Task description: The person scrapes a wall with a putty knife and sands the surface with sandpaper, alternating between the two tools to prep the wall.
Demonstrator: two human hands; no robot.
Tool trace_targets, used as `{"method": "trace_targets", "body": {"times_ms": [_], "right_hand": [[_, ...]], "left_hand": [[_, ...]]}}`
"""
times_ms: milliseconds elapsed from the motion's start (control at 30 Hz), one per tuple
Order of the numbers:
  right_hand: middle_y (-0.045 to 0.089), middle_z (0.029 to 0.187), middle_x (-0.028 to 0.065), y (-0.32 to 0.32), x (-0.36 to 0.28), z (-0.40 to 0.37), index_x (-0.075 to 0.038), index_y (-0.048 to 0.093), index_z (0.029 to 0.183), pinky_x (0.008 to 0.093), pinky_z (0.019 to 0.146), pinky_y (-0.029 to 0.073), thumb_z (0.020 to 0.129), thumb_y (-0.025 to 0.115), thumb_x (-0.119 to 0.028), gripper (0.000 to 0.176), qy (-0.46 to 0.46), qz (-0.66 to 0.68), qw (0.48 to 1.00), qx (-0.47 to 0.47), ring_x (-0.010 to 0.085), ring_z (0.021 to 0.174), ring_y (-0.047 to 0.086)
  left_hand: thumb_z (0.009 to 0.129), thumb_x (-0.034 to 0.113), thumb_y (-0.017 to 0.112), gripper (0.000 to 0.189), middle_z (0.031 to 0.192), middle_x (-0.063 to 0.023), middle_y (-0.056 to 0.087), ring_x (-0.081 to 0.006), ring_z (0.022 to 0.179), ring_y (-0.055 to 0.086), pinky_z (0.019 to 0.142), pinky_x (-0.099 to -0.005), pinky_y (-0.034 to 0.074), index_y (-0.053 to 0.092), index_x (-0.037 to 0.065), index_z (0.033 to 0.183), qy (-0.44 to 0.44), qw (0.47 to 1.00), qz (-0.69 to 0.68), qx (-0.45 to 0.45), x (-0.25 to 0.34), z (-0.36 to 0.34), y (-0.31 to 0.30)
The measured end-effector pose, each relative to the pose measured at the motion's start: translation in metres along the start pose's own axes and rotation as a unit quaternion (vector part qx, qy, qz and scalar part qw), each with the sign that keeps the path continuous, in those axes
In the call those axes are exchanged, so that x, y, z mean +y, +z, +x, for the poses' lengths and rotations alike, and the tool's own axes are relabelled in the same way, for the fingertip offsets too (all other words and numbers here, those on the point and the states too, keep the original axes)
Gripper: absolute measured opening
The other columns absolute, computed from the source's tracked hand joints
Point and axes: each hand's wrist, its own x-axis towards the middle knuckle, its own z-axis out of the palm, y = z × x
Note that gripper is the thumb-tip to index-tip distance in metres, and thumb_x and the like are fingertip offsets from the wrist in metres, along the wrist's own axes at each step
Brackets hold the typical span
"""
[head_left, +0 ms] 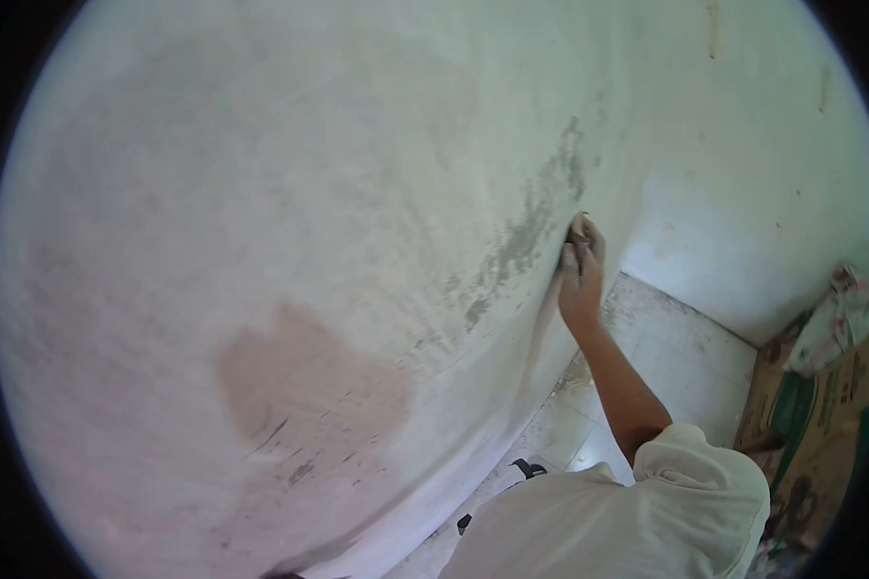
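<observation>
My right hand [583, 256] presses against the whitish wall [377, 193], its fingers bent and dusted with pale powder. Pinched in them, against the surface, is a small dark piece [572, 234]; it looks thin, like sandpaper, but most of it is hidden by the fingers. Dark grey scuffed marks [521, 246] run up the wall just left of this hand. Lower on the wall there is a brownish bare patch [309, 381] with a few dark scratches. My left hand is out of view.
A second wall [743, 183] meets this one at the right. Pale floor tiles [686, 338] with dust and debris lie below. Cardboard boxes [845, 396] stand at the right, with a crumpled plastic bag [833, 328] on top.
</observation>
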Motion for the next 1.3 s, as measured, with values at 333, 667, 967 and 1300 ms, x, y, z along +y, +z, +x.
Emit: {"method": "trace_targets", "body": {"times_ms": [333,667,967,1300], "right_hand": [[0.039,0.145,0.0185,0.007,0.005,-0.003,0.008,0.037,0.143,0.0369,0.112,0.031,0.102,0.038,-0.008,0.044,0.029,0.08,0.996,-0.004,0.0313,0.136,0.041],[0.038,0.146,0.0201,0.013,-0.048,-0.037,0.007,0.043,0.141,0.038,0.11,0.035,0.103,0.041,-0.016,0.044,0.018,0.004,1.0,-0.011,0.0299,0.137,0.039],[0.029,0.15,0.0214,0.04,-0.147,-0.146,0.009,0.036,0.144,0.0386,0.11,0.036,0.103,0.039,-0.013,0.046,-0.003,0.035,0.998,-0.058,0.0307,0.138,0.036],[0.026,0.15,0.0234,0.056,-0.251,-0.238,0.014,0.036,0.14,0.0397,0.112,0.035,0.103,0.038,-0.012,0.046,-0.046,0.073,0.99,-0.115,0.032,0.141,0.032]], "left_hand": [[0.087,0.047,0.066,0.048,0.051,-0.0028,0.039,-0.0141,0.035,0.039,0.033,-0.0274,0.03,0.046,0.003,0.087,-0.051,0.995,-0.006,0.084,-0.002,-0.006,-0.013],[0.08,0.027,0.073,0.037,0.05,-0.0056,0.046,-0.0138,0.036,0.041,0.035,-0.028,0.031,0.057,-0.006,0.074,-0.091,0.994,-0.054,0.035,0.014,0.003,-0.013],[0.079,0.031,0.08,0.04,0.06,-0.0033,0.053,-0.0086,0.045,0.047,0.041,-0.0232,0.035,0.062,-0.005,0.084,-0.121,0.993,0.0,-0.004,0.039,0.01,-0.061],[0.087,0.03,0.074,0.036,0.063,-0.0061,0.055,-0.0108,0.041,0.043,0.038,-0.0246,0.031,0.058,-0.002,0.084,-0.039,0.988,0.046,0.139,0.071,0.041,-0.229]]}}
